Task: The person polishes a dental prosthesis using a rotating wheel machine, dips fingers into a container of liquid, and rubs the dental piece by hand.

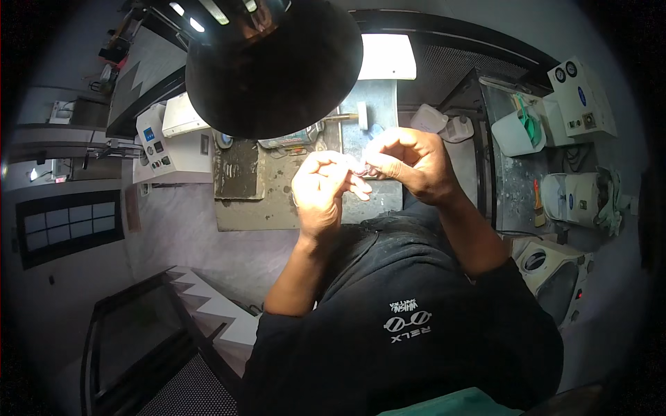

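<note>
- Taking the small piece (365, 170) as the middle of the clock, with twelve pointing away from the person, it sits up between both sets of fingertips, above the stained worktop (267, 217).
- The right hand (415, 165) comes in from three o'clock, thumb and forefinger brought together on the piece in a narrow pinch.
- The left hand (321, 186) lies towards half past eight, its thumb and fingers drawn in close to the piece; with the glare there, I cannot tell whether it grips or only steadies.
- The piece is mostly covered by fingers, so its shape and material escape me. From its size against the fingertips, I judge it light, and easy to drop or flick away if pinched off-centre.
- It could well be hard and brittle, perhaps slick too; I would hold it by opposite edges with the finger pads, pressing gently.
- A dark lamp shade (274, 83) looms between ten and eleven, a dark square tray (238, 186) lies at nine, a pale-headed tool (362, 116) at twelve, and a white bin (512, 135) near half past two.
</note>
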{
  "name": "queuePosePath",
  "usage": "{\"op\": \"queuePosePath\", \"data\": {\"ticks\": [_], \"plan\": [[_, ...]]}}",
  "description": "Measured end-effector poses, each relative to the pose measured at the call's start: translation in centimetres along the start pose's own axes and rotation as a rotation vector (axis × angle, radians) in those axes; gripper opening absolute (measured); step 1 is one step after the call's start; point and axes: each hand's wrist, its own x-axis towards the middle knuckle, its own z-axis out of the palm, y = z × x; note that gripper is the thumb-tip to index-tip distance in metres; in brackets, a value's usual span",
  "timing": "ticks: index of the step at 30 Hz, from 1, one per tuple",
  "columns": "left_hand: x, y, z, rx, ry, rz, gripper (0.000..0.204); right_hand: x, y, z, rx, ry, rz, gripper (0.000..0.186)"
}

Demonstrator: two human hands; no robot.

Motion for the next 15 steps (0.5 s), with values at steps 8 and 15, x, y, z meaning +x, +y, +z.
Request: {"op": "queuePosePath", "data": {"ticks": [8,15], "plan": [[-0.4,-0.4,-0.1,0.072,0.006,0.083,0.009,-0.2,-1.0,0.0,-0.232,-0.088,-0.091,0.01],[-0.5,0.1,0.8,0.194,0.049,0.167,0.008,-0.7,-0.4,-0.9,-0.256,-0.052,-0.051,0.01]]}}
